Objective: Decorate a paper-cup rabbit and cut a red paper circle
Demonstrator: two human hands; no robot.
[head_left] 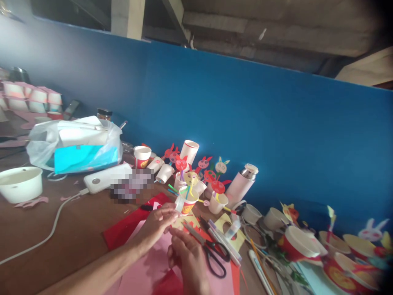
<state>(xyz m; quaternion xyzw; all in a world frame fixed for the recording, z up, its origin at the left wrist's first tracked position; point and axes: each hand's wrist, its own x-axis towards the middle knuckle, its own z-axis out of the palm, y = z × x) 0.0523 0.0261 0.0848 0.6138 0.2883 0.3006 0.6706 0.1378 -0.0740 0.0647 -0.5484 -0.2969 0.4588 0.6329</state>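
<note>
My left hand (158, 224) and my right hand (188, 256) meet low in the middle of the view, over pink paper (147, 266) and red paper (123, 231) on the brown table (46, 229). Both hands have their fingers pinched together on a small piece I cannot make out. A paper cup (188, 200) with coloured sticks stands just beyond my left fingertips. Black scissors (211, 250) lie to the right of my right hand.
Several paper cups with red paper rabbit heads (211, 176) stand along the blue wall (245, 123). A white flask (241, 184) leans there. At left are a white bowl (20, 183), a plastic bag (73, 143), a power bank (106, 178) with cable. Decorated cups (301, 243) crowd the right.
</note>
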